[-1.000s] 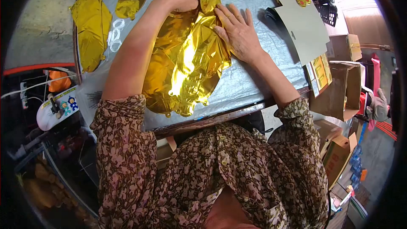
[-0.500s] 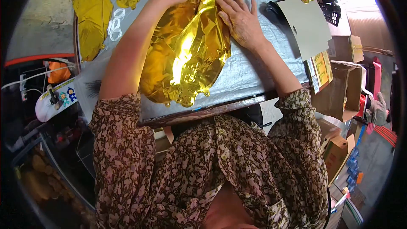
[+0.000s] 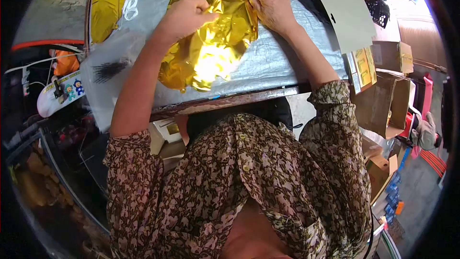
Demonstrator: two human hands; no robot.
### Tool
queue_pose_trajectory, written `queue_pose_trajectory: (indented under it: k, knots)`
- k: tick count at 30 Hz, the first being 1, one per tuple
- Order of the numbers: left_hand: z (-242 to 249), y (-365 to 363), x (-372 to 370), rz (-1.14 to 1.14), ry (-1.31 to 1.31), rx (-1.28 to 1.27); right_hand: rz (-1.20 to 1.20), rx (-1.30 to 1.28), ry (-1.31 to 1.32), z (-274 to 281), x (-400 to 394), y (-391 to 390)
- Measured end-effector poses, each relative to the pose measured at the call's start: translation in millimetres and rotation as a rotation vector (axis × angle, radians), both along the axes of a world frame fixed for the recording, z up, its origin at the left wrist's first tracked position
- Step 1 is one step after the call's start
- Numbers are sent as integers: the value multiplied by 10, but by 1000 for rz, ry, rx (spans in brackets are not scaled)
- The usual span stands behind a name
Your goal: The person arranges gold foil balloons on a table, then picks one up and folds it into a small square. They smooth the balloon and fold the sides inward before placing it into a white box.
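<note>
A shiny, crumpled gold foil piece [image 3: 230,38] lies lengthwise on the table in front of me, with a bright glare on its near end. My left hand [image 3: 187,17] is closed over its left side, the thumb and fingertips pinching the foil near the middle. On the opposite side, my right hand [image 3: 272,5] rests flat with its fingers spread, the fingertips touching the foil's right edge. The foil's far end runs out at the top of the view.
Another gold foil piece [image 3: 108,2] lies at the table's left, beside white loops of cord [image 3: 132,4]. A pale card sheet [image 3: 347,17] and a dark object [image 3: 311,2] are at the right. Cardboard boxes [image 3: 376,96] stand beyond the table's right edge.
My left hand has come down the foil towards me, and the foil's near end has folded and shifted. My right hand stays at the right edge. The view has tilted slightly.
</note>
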State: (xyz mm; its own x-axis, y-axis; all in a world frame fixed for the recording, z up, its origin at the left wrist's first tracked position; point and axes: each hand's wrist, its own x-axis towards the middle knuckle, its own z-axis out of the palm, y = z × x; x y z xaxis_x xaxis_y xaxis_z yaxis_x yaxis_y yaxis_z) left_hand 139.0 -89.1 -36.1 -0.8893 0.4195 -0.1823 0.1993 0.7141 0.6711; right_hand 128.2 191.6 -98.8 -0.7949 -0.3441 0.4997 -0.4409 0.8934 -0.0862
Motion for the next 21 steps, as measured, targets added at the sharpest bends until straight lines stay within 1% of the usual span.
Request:
queue_pose_trajectory:
  k: [1,2,4,6,9,11,12,14,15,16,18,19,21]
  knots:
    - [26,-19,36,27,29,108,2,-1,6,9,-6,-6]
    - [46,-17,62,29,35,107,-4,-4,-3,17,-5,-13]
    - [112,-27,160,164,44,108,-6,-9,-10,34,-8,-21]
    - [146,-50,284,155,48,117,-5,-2,-11,25,-25,-22]
    - [139,-47,516,203,115,88,-25,14,-27,49,8,-52]
    - [174,-71,612,191,66,166,-24,9,-27,57,17,-49]
    - [128,-88,606,193,67,166,-23,5,-26,63,18,-56]
    - [66,-88,598,207,47,292,-9,3,-9,17,-18,-36]
    - [54,-124,583,193,-46,247,1,0,1,-11,-31,-27]
    - [103,-104,599,195,-46,248,3,1,1,-23,-40,-28]
    - [179,-24,645,209,-308,547,5,-18,1,-38,-80,-33]
    - [318,54,694,206,-300,525,5,-18,1,-21,-78,-35]
    - [312,107,648,168,-283,485,5,-3,-21,7,-68,-32]
